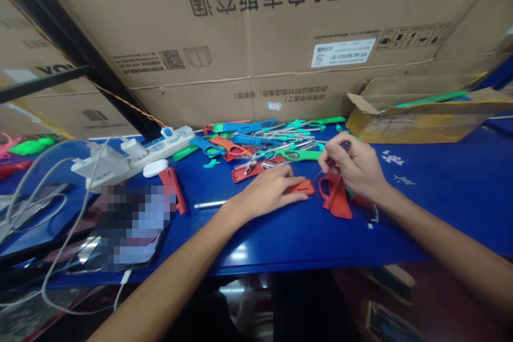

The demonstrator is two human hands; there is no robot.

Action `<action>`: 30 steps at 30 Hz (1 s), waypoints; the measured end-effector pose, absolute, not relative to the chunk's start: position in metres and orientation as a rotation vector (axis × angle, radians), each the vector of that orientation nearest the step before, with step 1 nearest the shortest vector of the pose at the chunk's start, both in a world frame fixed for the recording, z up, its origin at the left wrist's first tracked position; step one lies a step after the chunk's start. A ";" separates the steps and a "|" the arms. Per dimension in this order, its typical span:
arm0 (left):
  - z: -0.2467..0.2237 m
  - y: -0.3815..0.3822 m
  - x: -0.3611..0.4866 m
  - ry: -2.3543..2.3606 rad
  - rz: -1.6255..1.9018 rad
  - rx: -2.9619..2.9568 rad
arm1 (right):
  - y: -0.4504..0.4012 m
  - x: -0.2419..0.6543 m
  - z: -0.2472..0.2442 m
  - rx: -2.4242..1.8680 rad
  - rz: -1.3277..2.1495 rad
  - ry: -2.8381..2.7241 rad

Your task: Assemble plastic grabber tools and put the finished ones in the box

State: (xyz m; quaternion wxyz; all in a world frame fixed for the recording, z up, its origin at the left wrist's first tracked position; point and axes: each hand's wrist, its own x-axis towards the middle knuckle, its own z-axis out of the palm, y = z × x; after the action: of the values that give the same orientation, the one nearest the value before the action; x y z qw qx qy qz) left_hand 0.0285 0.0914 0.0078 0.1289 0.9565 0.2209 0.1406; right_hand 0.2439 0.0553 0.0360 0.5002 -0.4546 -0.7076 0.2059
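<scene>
My left hand (272,189) is closed on an orange lighter casing (301,188), holding it down against the blue table. In my right hand (355,165) is a screwdriver with a dark handle (345,145), its thin shaft slanting down to the casing's right end. Whether the tip touches the casing I cannot tell. Under my right hand lies a red-orange lighter casing with a trigger loop (336,200), beside small wired parts (372,216). Beyond my hands is a pile of blue, green and orange lighter casings (256,141) mixed with metal tubes.
A power strip (160,147) with chargers and cables stands at the left. Near it lie a phone or tablet (132,235), a white case (155,168) and a red casing (173,192). An open carton (417,120) sits back right, before a large cardboard box (248,26).
</scene>
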 end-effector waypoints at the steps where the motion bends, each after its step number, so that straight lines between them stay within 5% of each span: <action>1: 0.008 0.091 0.029 0.644 0.408 2.783 | 0.055 0.244 0.036 -1.103 0.499 -1.717; 30: 0.007 0.091 0.030 0.666 0.430 2.754 | 0.056 0.245 0.035 -1.093 0.473 -1.749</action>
State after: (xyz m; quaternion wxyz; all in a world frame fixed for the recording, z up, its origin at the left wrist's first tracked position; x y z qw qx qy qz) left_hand 0.0296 0.0909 0.0070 0.1373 0.9519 0.2303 0.1486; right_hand 0.2448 0.0562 0.0349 0.4906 -0.4500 -0.7203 0.1949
